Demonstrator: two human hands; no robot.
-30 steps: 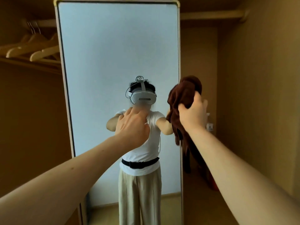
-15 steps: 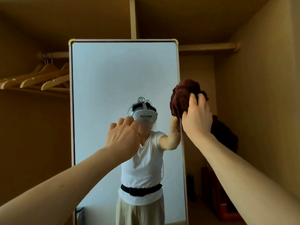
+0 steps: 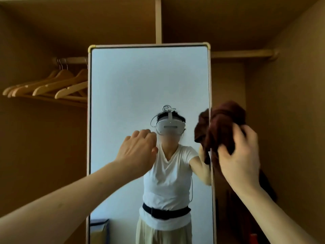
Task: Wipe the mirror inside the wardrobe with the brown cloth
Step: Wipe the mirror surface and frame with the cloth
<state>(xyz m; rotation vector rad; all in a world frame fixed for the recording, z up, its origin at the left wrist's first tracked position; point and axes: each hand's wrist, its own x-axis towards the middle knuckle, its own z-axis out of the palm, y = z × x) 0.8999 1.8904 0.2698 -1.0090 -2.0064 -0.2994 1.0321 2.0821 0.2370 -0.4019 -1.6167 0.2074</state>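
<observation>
Tilted up since a second ago: more of the wardrobe (image 3: 290, 120) ceiling shows, and the mirror (image 3: 140, 81) top sits lower in view. Wooden hangers (image 3: 52, 85) hang on the rail to its left. Brown cloth (image 3: 223, 124) is bunched at the mirror's right edge — right hand (image 3: 239, 161) fingers curled round it. Left hand (image 3: 139, 150) is raised before the glass — fingers loosely bent, holding nothing.

Mirror (image 3: 140, 81) central in wardrobe, hangers (image 3: 52, 85) on rail left, cloth (image 3: 223, 124) at its right edge.
</observation>
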